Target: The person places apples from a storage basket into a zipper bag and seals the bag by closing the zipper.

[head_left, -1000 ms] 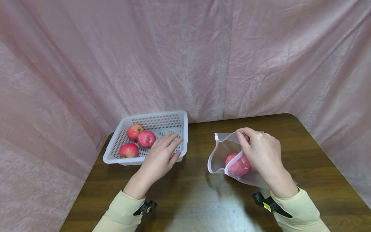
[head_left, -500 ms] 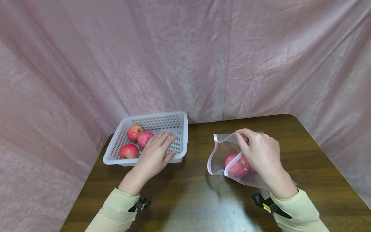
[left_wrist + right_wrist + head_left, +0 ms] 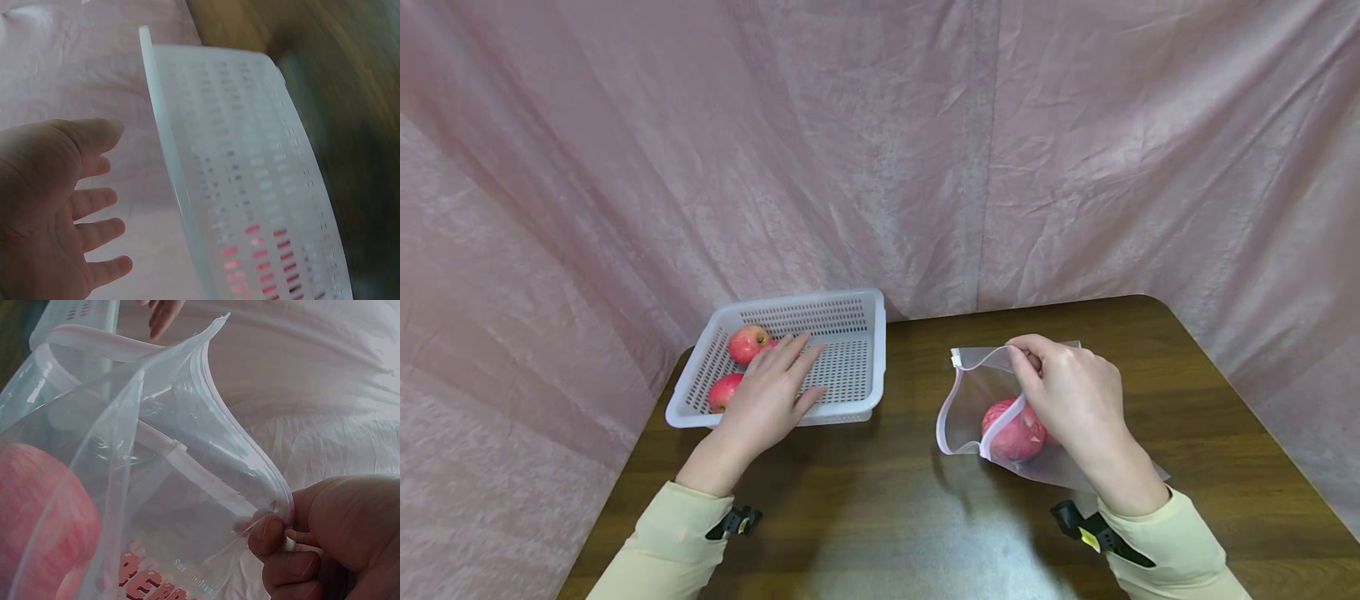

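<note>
My left hand (image 3: 765,398) hovers over the front of a white plastic basket (image 3: 857,408), fingers spread and holding nothing. In the left wrist view its loosely bent fingers (image 3: 100,236) are apart from the basket wall. Inside the basket a red apple (image 3: 747,343) lies at the back left and another apple (image 3: 722,392) at the front left; a third is mostly hidden behind my hand. My right hand (image 3: 1075,392) pinches the rim of a clear zip bag (image 3: 961,408), whose mouth gapes toward the left. A large apple (image 3: 1017,433) rests in the bag.
Both the basket and the bag are on a brown wooden table (image 3: 895,500). A pink curtain (image 3: 880,150) hangs right behind the table's back edge. Red lettering (image 3: 156,578) is printed on the bag.
My left hand has moved left over the basket, from its right part toward the apples, and now covers most of the middle one. The right hand keeps its pinch on the bag, almost still.
</note>
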{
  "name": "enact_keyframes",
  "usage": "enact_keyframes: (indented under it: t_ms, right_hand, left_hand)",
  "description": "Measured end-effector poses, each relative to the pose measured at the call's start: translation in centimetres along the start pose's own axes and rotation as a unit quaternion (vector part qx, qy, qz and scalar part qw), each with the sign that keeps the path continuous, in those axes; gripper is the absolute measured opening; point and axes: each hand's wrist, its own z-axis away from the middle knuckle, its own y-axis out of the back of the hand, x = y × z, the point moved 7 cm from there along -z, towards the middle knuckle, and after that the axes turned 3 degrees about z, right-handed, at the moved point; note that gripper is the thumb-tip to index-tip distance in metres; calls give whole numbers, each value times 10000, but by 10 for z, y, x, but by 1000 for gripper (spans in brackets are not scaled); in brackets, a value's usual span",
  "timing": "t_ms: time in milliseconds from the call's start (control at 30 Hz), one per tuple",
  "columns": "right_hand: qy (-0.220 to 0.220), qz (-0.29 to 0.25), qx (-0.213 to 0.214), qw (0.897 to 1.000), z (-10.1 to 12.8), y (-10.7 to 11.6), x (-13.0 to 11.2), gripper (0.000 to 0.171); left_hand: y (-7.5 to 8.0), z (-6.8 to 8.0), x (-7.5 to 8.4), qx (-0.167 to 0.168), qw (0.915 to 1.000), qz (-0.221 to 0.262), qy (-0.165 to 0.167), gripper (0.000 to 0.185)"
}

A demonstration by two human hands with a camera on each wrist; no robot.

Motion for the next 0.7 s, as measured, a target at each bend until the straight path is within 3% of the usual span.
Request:
enact_keyframes:
  t_ms: [400,700]
  right_hand:
    - [-24,0,-62,10000,1,-3,-2,15]
    - [-36,-23,-135,9999,0,-4,-4,15]
  left_hand:
    - [0,8,-45,-92,9993,-89,358,67]
    - [3,12,-63,-173,9984,-140,516,65]
